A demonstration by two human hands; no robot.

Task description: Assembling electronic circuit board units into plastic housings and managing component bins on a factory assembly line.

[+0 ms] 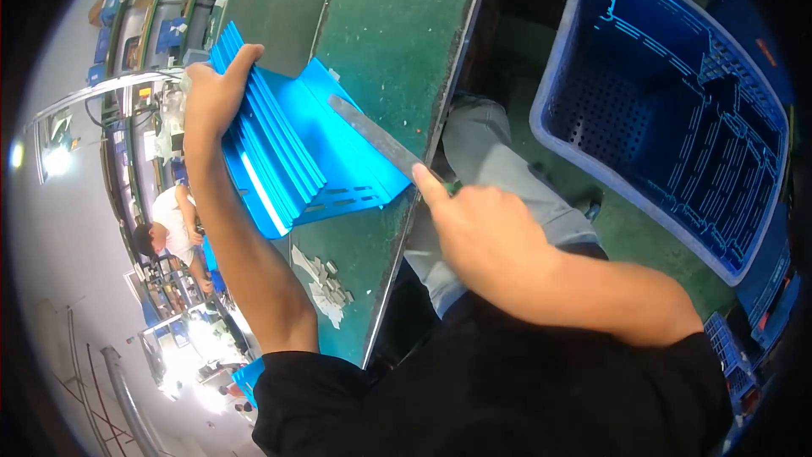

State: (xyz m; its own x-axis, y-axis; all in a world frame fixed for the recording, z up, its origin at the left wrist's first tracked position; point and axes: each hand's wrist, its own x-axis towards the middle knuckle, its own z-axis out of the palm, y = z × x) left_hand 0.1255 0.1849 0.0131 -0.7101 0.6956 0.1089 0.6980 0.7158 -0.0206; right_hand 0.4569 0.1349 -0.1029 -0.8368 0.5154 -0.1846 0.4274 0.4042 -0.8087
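Any marks on the blue boxes (172, 34) at the far left are too small for me to read. The person's left hand (222, 95) clasps the upper end of a bright blue finned piece (296, 140), thumb curled over the fins, its other fingers hidden behind. The right hand (486, 224) is closed around the handle of a flat grey tool (374, 131), with one digit stretched along the blade; only a scrap of green handle shows. The blade lies along the piece's outer edge, though I can't tell exactly where they touch. The slotted end sits just beside the right fingertips, above the green bench (397, 42). Small pale scraps (334, 292) lie nearby on the bench. A blue crate (558, 59) stands well to the right, its inside partly dark. A co-worker (169, 220) in white is partly cut off by the left forearm (224, 211).
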